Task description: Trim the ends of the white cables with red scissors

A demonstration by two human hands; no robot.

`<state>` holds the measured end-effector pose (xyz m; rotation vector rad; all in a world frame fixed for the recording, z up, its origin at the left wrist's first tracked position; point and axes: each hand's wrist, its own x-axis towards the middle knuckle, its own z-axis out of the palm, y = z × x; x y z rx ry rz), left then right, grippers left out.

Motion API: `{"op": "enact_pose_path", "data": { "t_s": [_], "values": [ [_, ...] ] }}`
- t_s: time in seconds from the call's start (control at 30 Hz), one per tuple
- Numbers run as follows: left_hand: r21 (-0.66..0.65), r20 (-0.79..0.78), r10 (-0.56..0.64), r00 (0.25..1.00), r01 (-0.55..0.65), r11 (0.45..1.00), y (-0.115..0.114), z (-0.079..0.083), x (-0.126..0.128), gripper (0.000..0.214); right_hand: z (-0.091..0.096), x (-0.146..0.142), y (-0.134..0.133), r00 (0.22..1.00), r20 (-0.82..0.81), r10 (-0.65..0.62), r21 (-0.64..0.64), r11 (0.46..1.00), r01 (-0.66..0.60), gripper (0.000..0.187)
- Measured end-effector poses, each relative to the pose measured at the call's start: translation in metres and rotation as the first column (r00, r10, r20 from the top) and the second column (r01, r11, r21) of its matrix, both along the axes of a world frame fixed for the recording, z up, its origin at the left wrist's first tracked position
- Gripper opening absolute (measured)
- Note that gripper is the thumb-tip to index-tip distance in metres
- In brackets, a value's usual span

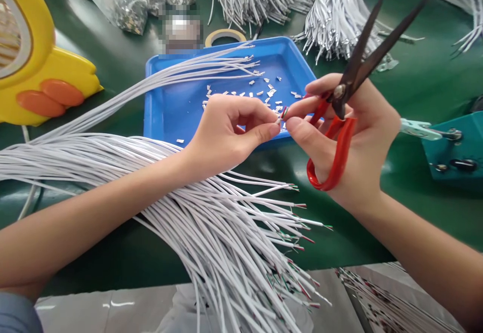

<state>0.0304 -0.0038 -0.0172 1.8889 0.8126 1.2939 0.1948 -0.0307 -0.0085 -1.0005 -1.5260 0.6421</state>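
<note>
- Cable bundle (226, 207) is overhanging the bench (407, 207).
- Over the blue tray (169, 106), a cable end (279, 120) is likely handling light and bendy, best held by its sheath.
- Left hand (224, 132) is arching, grip pinching that end.
- Right hand (372, 121) is cradling scissors (340, 91), blades pointing away; cannot tell whether its grip is pinching the coloured wires (284, 112).

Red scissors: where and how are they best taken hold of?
Probably by the handle loops, coming from the wearer's side: the loops sit low and toward the wearer, while the dark blades stand open, pointing up and away. The right hand has them by the loops.
</note>
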Motion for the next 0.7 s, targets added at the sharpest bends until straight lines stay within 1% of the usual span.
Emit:
{"op": "enact_pose_path", "data": {
  "t_s": [0.1,0.2,0.33,0.47,0.57,0.63,0.7],
  "values": [
    [0.018,0.008,0.019,1.0,-0.019,1.0,-0.0001,-0.0001,0.0005,0.015,-0.0011,0.0002,0.0009,1.0,-0.009,0.015,-0.006,1.0,-0.015,0.024],
    [-0.002,-0.003,0.015,1.0,-0.015,1.0,-0.0003,0.0003,0.0005,0.019,-0.0009,0.0001,0.0016,0.999,-0.008,0.037,-0.025,0.999,-0.037,0.024],
    [-0.042,-0.016,-0.02,1.0,0.019,0.999,-0.0015,0.0014,0.0003,0.016,0.0007,-0.0005,0.0019,0.999,0.006,0.042,-0.055,0.998,-0.042,0.023],
    [-0.101,0.056,-0.085,0.995,0.09,0.991,-0.0029,0.0016,0.0002,0.01,0.0021,-0.0001,0.0021,0.999,0.003,0.036,-0.079,0.996,-0.035,0.022],
    [-0.134,0.065,-0.159,0.985,0.167,0.977,-0.0032,0.0019,0.0001,0.011,0.0023,0.0008,0.003,0.999,-0.032,0.041,-0.091,0.995,-0.044,0.022],
    [-0.145,0.047,-0.177,0.983,0.182,0.972,-0.0032,0.002,0.0,0.014,0.0019,0.0012,0.0036,0.997,-0.064,0.053,-0.099,0.993,-0.06,0.023],
    [-0.153,0.041,-0.167,0.985,0.172,0.973,-0.0032,0.0018,-0.0001,0.013,0.0014,0.001,0.0037,0.992,-0.105,0.077,-0.096,0.992,-0.087,0.027]
  ]
}}
